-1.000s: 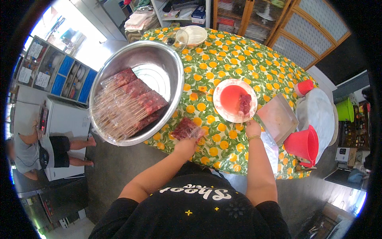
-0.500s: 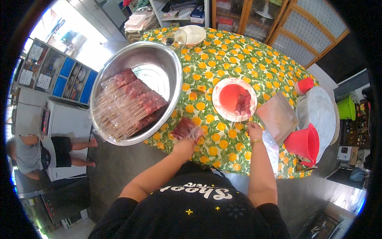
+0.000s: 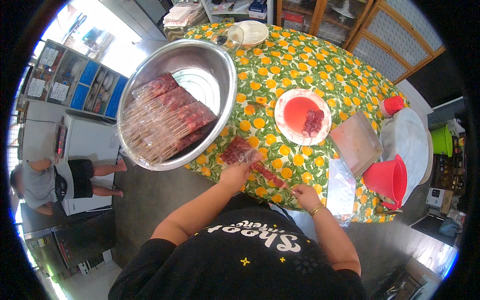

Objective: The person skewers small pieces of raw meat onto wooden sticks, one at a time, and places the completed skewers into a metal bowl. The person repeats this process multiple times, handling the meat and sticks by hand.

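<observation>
My left hand [image 3: 234,176] is closed on a clear plastic bag of raw meat skewers [image 3: 235,149], low over the table's near edge. A single meat skewer [image 3: 270,176] slants from the bag's mouth to my right hand [image 3: 306,196], whose fingers pinch its stick end. Farther off, a white plate [image 3: 278,120] holds red liquid and a few more meat skewers [image 3: 313,121], their sticks over the near rim. At the left, a big metal basin [image 3: 232,92] contains several plastic-wrapped bundles of skewers [image 3: 172,112].
On the orange-patterned tablecloth [image 3: 300,65], a shallow tray [image 3: 356,143], a red jug [image 3: 382,177], a red cup [image 3: 393,106] and clear plastic bags [image 3: 341,192] lie to the right. A white bowl [image 3: 254,33] sits at the back. Another person [image 3: 40,175] is at far left.
My right hand has moved from the plate's near edge down and left, bringing a skewer to the bag. My left hand still grips the bag. Fewer skewers appear on the plate.
</observation>
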Demonstrator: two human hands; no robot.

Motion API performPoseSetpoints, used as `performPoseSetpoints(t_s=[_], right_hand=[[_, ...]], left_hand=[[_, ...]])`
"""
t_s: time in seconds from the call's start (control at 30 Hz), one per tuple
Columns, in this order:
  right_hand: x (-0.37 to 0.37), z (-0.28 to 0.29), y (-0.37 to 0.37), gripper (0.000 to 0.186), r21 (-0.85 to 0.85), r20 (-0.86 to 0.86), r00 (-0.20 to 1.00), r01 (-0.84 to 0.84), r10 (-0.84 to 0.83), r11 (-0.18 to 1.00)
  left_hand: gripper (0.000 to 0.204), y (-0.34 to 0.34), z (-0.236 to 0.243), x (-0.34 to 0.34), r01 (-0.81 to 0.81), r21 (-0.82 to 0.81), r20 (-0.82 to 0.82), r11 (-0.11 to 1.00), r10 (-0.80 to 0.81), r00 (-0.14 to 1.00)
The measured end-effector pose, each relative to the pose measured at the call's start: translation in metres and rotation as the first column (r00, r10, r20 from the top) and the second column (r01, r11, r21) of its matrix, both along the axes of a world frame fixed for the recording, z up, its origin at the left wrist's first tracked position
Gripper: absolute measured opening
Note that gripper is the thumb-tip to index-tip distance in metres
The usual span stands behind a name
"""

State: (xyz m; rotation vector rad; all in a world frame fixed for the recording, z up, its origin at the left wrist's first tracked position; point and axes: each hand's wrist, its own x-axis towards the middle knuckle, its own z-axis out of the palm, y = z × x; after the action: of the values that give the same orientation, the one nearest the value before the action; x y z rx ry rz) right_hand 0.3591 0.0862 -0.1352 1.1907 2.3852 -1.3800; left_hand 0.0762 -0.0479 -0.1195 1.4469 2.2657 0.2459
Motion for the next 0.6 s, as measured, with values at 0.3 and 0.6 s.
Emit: performPoseSetpoints(t_s=[0.3, 0.6], right_hand=[[-0.103, -0.034, -0.015, 0.022, 0.158, -0.028, 0.994, -0.101, 0.107, 0.982], [-0.13, -0.006, 0.006, 0.031, 0.25, 0.032, 0.997, 0.064, -0.074, 0.966]], left_hand=[[0.016, 0.002, -0.01, 0.002, 0.042, -0.009, -0.049, 0.999, -0.043, 0.998], [0.02, -0.002, -0.016, 0.004, -0.002, 0.038, 0.009, 0.999, 0.002, 1.0]])
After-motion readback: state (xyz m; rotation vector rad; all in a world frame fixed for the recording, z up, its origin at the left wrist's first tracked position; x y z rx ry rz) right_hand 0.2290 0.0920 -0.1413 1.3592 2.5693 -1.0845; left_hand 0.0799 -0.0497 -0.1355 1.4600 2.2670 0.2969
